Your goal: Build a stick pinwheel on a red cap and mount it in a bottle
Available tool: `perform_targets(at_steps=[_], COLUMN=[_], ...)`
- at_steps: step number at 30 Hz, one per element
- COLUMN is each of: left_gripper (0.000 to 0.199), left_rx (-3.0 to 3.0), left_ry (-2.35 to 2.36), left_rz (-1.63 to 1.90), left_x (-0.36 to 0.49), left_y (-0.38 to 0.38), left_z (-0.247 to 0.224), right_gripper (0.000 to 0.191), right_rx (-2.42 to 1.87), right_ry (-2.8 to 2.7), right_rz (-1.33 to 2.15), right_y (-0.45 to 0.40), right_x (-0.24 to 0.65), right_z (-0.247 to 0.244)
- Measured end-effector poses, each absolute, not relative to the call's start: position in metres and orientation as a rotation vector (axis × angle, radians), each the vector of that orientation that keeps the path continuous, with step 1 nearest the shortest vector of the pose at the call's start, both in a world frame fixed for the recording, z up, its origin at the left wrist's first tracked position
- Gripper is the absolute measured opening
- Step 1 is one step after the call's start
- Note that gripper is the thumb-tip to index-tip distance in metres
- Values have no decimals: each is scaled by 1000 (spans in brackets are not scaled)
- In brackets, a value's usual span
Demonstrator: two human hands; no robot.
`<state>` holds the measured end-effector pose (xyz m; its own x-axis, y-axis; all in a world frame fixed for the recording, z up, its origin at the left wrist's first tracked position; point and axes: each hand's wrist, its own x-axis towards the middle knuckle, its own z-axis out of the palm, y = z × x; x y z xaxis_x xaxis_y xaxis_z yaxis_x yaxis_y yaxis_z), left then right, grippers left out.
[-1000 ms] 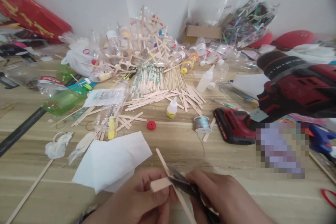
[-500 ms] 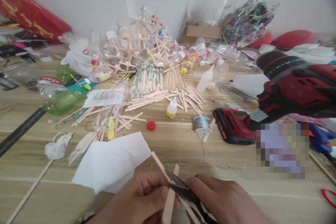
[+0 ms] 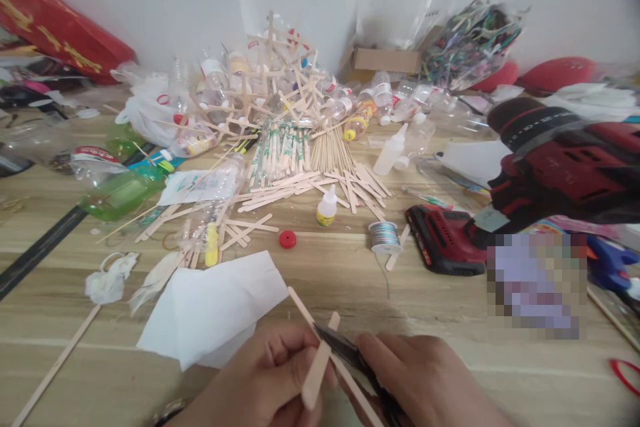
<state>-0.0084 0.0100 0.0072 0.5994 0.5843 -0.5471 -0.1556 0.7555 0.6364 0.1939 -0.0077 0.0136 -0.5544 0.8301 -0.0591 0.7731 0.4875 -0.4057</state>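
Our left grip point(image 3: 277, 373) pinches crossed wooden sticks point(image 3: 314, 380); our right grip point(image 3: 425, 373) clasps dark scissors point(image 3: 345, 349), blades at the crossing between both grips. We advise firm pinching, skin clear of the edges.

Your scissors' point(image 3: 345, 350) handles are mostly hidden by your right hand point(image 3: 420, 373); the bottom edge cuts off your wrists, and a pixelated patch point(image 3: 537, 283) hides something on the desk point(image 3: 440, 327).

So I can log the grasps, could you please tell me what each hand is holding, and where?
The left hand pinches crossed wooden sticks near their crossing; the right hand holds dark scissors at the handle end.
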Motion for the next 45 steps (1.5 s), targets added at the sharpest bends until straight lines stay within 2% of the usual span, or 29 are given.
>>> perform_targets(at_steps=[4, 7, 12, 14, 16, 18, 22, 27, 33, 45], left_gripper=[43, 41, 37, 36, 38, 41, 45, 48, 56, 33], left_rx=[569, 587, 580, 572, 581, 581, 586, 643, 638, 648], left_ry=[782, 777, 748, 735, 727, 718, 736, 782, 799, 867], left_rz=[452, 445, 448, 445, 435, 402, 371, 329, 259, 306], left_x=[-9, -12, -14, -13, -12, -11, -8, -6, -8, -2], left_y=[14, 17, 18, 17, 16, 15, 12, 8, 7, 6], left_z=[6, 3, -3, -4, -4, -3, 2, 1, -13, -6], right_gripper=[5, 20, 43, 43, 32, 25, 20, 16, 11, 20], right_rx=[-1384, -1583, -1674, -1644, -1540, -1353, -1080, -1061, -1040, -984], right_ry=[-2486, -2449, -2552, -2576, -2515, -2358, -2033, -1930, -1890, -1914], right_rz=[333, 97, 147, 121, 77, 151, 595, 949, 1041, 966], right_y=[7, 19, 27, 26, 24, 20, 11, 8, 9, 4], right_x=[204, 215, 223, 224, 222, 217, 198, 183, 182, 180], right_z=[0, -10, -12, -9, -1, 8, 23, 21, 13, 0])
